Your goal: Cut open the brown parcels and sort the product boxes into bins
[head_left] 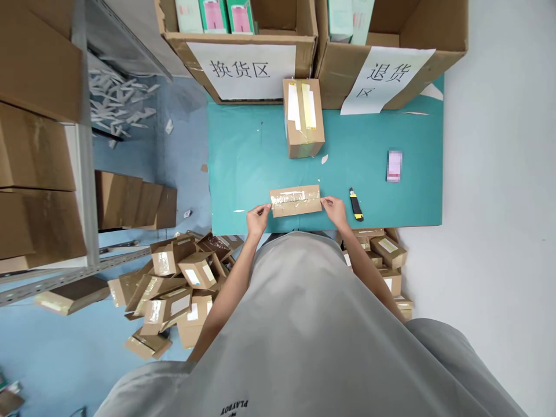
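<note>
A small brown cardboard box [296, 209] with torn clear tape along its top seam lies near the front edge of the green table. At its left end, my left hand [258, 220] pinches the edge between thumb and fingers. My right hand [335, 212] grips the right end in the same way. Just right of that hand rests a black and yellow box cutter [356, 206]. Farther back stands a taped cardboard box [299, 145] with white and yellow labels. The inside of the small box is hidden.
Two large open cartons with paper signs, a left carton [299, 58] and a right carton [447, 35], hold packages at the back of the green table [252, 156]. A pink blurred item [394, 166] lies right. Discarded boxes [174, 307] cover the floor; a shelf [93, 191] stands left.
</note>
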The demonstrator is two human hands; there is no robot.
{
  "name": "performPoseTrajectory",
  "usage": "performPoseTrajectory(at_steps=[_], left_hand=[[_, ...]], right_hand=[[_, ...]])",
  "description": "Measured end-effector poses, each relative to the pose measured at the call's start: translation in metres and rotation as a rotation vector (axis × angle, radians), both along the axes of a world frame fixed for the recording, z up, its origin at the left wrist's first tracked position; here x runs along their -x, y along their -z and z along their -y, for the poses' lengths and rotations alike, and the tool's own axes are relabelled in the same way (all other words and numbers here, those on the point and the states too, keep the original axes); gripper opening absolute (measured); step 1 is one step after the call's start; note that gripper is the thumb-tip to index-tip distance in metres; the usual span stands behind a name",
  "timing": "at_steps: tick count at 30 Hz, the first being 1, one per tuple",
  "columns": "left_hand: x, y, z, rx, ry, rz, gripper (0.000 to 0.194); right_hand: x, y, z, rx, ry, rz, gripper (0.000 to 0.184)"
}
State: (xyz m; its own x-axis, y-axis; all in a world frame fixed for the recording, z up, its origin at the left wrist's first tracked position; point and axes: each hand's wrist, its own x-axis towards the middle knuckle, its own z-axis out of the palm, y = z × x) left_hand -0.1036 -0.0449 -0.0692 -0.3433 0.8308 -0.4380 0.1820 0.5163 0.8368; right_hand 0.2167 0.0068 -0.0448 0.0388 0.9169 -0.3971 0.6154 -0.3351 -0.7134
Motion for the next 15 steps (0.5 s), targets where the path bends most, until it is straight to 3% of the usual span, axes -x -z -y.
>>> performPoseTrajectory(at_steps=[5,9,15], left_hand=[[-0.002,0.018,0.007,0.05,0.037,-0.023,0.033],[-0.007,0.028,0.013,0.116,0.132,-0.001,0.056],[-0.008,0.024,0.019,0.072,0.185,0.023,0.053]], right_hand=[[-0.011,0.019,0.004,0.088,0.01,-0.003,0.042],[-0.006,0.03,0.01,0.182,-0.051,-0.027,0.058],[0.001,0.034,0.017,0.112,-0.079,-0.109,0.037]])
